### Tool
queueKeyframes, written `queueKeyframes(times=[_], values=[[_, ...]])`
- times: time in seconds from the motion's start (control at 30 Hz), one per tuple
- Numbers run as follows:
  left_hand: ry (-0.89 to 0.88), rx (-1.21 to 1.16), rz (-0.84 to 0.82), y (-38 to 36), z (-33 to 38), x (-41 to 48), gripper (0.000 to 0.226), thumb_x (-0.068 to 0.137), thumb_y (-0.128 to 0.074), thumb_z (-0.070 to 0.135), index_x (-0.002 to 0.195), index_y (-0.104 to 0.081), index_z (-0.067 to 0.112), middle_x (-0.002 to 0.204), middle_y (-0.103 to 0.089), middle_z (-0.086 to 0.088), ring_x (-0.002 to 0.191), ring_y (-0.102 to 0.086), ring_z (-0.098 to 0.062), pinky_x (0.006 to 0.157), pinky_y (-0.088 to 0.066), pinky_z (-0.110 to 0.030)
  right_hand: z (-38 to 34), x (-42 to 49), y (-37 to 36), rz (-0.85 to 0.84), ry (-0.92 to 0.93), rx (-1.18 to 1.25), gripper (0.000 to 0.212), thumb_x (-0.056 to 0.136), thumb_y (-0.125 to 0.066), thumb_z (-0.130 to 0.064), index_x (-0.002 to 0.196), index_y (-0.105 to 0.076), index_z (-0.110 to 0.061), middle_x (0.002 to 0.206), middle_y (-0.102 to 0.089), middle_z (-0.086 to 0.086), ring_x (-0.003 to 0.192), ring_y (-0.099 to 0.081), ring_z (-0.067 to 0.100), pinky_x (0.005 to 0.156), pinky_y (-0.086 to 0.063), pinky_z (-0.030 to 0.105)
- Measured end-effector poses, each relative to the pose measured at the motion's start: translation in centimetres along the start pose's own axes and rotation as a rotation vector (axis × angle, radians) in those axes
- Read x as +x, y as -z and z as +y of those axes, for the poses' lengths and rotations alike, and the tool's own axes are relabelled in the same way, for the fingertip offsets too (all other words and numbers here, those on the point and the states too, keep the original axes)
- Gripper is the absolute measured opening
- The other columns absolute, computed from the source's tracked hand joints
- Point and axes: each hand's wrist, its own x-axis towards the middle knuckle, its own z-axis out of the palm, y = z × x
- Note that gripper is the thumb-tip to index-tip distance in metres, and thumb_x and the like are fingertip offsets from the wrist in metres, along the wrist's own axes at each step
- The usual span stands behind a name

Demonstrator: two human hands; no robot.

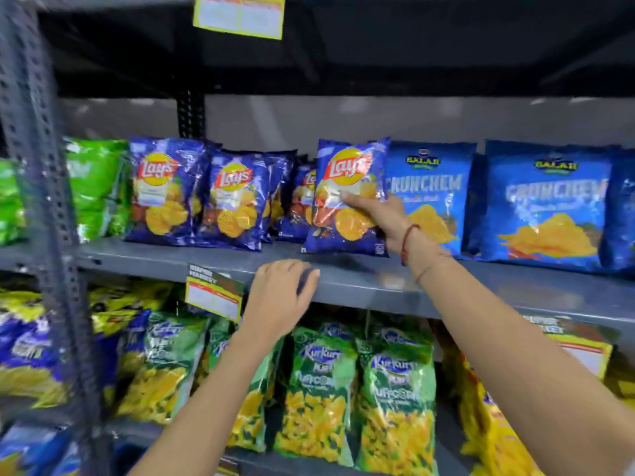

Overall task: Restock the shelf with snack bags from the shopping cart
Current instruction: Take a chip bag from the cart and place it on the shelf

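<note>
I see a blue Lay's bag (347, 197), puffed and sealed, standing upright and slightly tilted on the grey shelf (343, 276), between more blue Lay's bags (199, 194) and lighter blue Crunchem bags (546, 204).

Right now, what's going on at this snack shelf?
A person is stocking chips. The right hand holds a blue Lay's bag upright on the grey middle shelf, between more blue Lay's bags and the Crunchem bags. The left hand is empty, fingers curled near the shelf's front edge. Green Kurkure bags fill the shelf below. No cart is in view.
</note>
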Motion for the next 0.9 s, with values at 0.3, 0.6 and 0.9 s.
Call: queueKeyframes(times=[0.3, 0.6, 0.9], values=[[-0.023, -0.021, 0.043, -0.9, -0.8, -0.6, 0.047, 0.093, -0.034, 0.041, 0.114, -0.063, 0.011, 0.116, -0.068, -0.003, 0.112, -0.058, -0.019, 0.099, -0.036, -0.036, 5.1, 3.7, -2.4, -0.012, -0.137, -0.060, 0.049, 0.072, -0.080, -0.011, 0.117, -0.063, 0.001, 0.119, -0.067, 0.020, 0.102, -0.066, 0.028, 0.091, -0.054, 0.039], [-0.027, -0.041, 0.109, -1.5, -1.2, -0.6, 0.051, 0.091, -0.030, 0.043, 0.111, -0.065, 0.011, 0.112, -0.069, -0.004, 0.107, -0.060, -0.020, 0.101, -0.033, -0.034, 5.4, 4.7, -2.4, 0.039, -0.217, -0.355, 0.086, 0.060, -0.079, -0.056, 0.126, -0.053, -0.008, 0.126, -0.061, 0.009, 0.110, -0.061, 0.027, 0.099, -0.049, 0.042], [-0.110, -0.220, 0.341, -3.1, 2.4, -2.5, 0.028, 0.090, -0.047, 0.027, 0.102, -0.065, 0.010, 0.111, -0.068, -0.006, 0.108, -0.057, -0.021, 0.096, -0.038, -0.036, 2.1, -4.8, 2.4, 0.279, 0.322, -0.556, 0.044, 0.080, -0.072, -0.031, 0.113, -0.058, -0.007, 0.099, -0.064, 0.009, 0.089, -0.064, 0.022, 0.078, -0.050, 0.029]])
